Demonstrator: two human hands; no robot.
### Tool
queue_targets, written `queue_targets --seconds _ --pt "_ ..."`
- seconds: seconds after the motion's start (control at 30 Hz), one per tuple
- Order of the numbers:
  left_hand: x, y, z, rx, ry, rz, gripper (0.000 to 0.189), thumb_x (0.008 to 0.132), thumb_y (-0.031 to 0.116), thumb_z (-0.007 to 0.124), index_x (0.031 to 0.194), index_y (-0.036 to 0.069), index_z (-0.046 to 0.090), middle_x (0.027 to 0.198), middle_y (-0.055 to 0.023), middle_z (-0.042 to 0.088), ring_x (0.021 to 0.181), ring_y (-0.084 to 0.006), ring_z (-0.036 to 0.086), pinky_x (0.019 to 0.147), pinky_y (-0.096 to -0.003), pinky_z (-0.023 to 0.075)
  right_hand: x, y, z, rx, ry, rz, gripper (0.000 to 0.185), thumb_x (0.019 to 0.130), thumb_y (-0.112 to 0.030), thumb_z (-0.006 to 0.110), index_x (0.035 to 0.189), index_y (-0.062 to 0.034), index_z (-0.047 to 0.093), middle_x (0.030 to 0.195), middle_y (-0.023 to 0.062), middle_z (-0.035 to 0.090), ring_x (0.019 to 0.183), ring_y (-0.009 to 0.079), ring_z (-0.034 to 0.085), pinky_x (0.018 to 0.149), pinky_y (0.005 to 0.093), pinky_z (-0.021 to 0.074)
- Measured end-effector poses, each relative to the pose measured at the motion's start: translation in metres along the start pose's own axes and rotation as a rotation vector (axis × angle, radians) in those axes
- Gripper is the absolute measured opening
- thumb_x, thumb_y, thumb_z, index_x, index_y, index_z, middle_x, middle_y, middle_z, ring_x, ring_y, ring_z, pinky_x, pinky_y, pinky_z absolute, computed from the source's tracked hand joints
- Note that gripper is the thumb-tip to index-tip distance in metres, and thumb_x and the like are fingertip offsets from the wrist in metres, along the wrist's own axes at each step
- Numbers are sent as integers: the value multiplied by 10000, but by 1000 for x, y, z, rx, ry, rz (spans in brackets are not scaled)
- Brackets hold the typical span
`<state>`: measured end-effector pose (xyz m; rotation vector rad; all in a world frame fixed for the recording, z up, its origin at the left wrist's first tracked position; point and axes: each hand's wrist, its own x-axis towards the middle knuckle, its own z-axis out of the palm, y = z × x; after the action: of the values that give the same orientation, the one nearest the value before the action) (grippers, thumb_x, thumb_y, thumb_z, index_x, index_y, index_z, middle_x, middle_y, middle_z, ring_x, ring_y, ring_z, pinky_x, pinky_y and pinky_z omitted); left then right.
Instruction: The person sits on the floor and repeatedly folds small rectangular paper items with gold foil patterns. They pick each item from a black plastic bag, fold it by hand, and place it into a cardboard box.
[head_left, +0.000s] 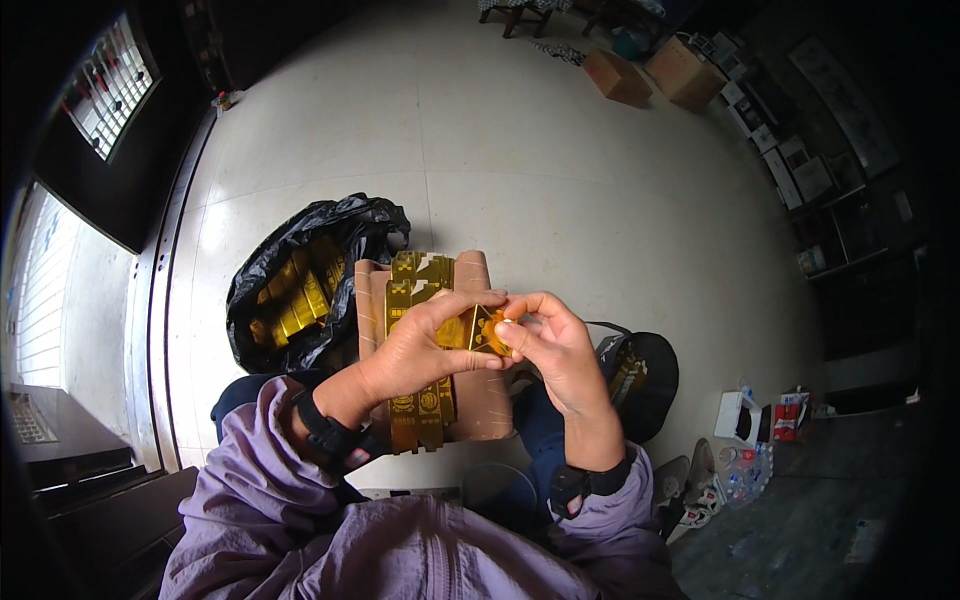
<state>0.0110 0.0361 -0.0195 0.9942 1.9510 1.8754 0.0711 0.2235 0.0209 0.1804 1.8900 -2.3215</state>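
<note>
Both hands meet over my lap on a small folded piece of shiny gold card (482, 328). My left hand (420, 337) grips its body from the left, thumb and fingers on opposite sides. With thumb and forefinger, my right hand (559, 349) pinches its right end, partly hiding that end. Beneath lies a stack of flat gold printed card blanks (420, 424), partly covered by my left hand. The stack rests on a brownish-pink padded surface (480, 409). Left of it, an open black plastic bag (300, 225) contains several folded gold pieces (304, 311).
By my right knee sits a black bag (661, 382) with gold printed sheets (628, 369) inside. Shoes (699, 469) and plastic bottles (742, 476) are at the lower right. Cardboard boxes (616, 77) stand far off on the tiled floor (510, 172). A door track (161, 300) runs along the left.
</note>
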Motion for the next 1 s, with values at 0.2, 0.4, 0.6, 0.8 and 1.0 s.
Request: queue_targets --seconds 0.2,0.4,0.6,0.8,1.0 --pt "-1 3 -7 -22 -39 -3 663 735 201 859 1323 100 569 1281 -83 623 1141 -228 595 997 -348 466 -2 -3 0 107 -41 45 169 923 -50 660 1066 -20 573 1024 34 584 806 81 582 696 214 510" --pt "-1 2 -8 -13 -60 -8 658 729 200 864 1315 105 581 1256 -77 635 1129 -219 597 987 -346 468 0 -4 3 22 -16 54 136 910 -28 655 1015 -32 568 1019 41 593 804 82 575 684 217 502" --pt "-1 -1 -7 19 -54 5 653 731 204 864 1311 105 582 1225 -77 641 1099 -224 599 966 -354 472 2 -3 2 -12 -6 90 131 895 -10 662 975 -41 563 1051 57 599 831 97 579 676 228 501" --pt "-1 0 -8 -58 -58 -36 660 735 212 864 1320 107 576 1198 -82 635 1085 -220 596 961 -347 471 4 5 5 48 -4 6 162 907 -46 678 1020 -34 562 1045 62 598 834 103 582 675 229 506" --pt "-3 6 -13 -94 -34 -59 655 751 218 856 1326 101 566 1166 -81 623 1077 -190 591 949 -329 472 4 0 2 187 -72 37 237 927 -83 675 1120 -13 558 977 41 597 796 95 590 705 221 508"
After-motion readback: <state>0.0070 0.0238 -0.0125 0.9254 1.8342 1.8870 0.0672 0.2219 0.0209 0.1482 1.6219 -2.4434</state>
